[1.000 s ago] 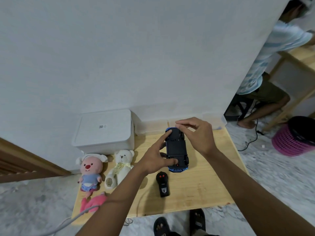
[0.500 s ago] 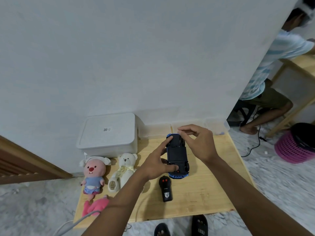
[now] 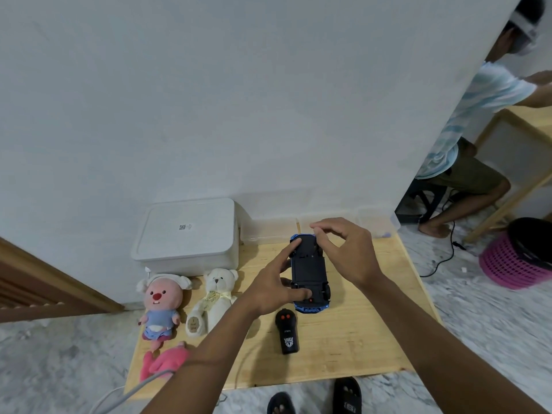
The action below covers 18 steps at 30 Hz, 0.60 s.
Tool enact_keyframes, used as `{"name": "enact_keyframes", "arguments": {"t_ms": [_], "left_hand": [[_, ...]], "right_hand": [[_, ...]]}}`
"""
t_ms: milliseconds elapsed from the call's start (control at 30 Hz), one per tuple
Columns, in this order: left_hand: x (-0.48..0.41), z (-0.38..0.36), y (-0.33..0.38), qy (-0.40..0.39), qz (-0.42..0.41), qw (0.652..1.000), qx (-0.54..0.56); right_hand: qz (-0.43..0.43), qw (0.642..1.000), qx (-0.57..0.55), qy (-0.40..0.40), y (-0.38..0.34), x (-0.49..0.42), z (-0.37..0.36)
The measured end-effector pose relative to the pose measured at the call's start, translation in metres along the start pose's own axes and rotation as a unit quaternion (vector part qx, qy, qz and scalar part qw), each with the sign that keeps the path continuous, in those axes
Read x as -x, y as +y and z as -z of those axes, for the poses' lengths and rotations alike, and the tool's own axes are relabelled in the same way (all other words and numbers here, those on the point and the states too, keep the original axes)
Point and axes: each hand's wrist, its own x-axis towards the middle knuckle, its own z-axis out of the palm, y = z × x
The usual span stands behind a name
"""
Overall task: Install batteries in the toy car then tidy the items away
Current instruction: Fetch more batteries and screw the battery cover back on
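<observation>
Blue toy car [image 3: 309, 270] lies belly-up mid-frame on the desk [image 3: 358, 339], long axis running top to bottom — left grip [image 3: 268, 291] pinches its left side, thumb low, forefinger high; right grip [image 3: 349, 252] curls over the upper end, its hold unclear.

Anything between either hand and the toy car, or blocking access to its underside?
Nothing visible. The toy car lies underside up on the table. The left hand grips it end to end, and the right hand touches its far end. The remote lies beside its near end, not in the way.
</observation>
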Motion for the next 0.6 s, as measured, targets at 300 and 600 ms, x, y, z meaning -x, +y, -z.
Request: {"name": "enact_keyframes", "arguments": {"t_ms": [300,600], "left_hand": [[0.0023,0.0003,0.0005,0.004,-0.003,1.0,-0.002],[0.0047,-0.0009,-0.0002,0.008,-0.01,1.0,0.009]], "right_hand": [[0.0,1.0,0.001,-0.003,-0.0006,0.0014,-0.0011],[-0.008,1.0,0.001,-0.009,-0.0021,0.0041,-0.0028]]}}
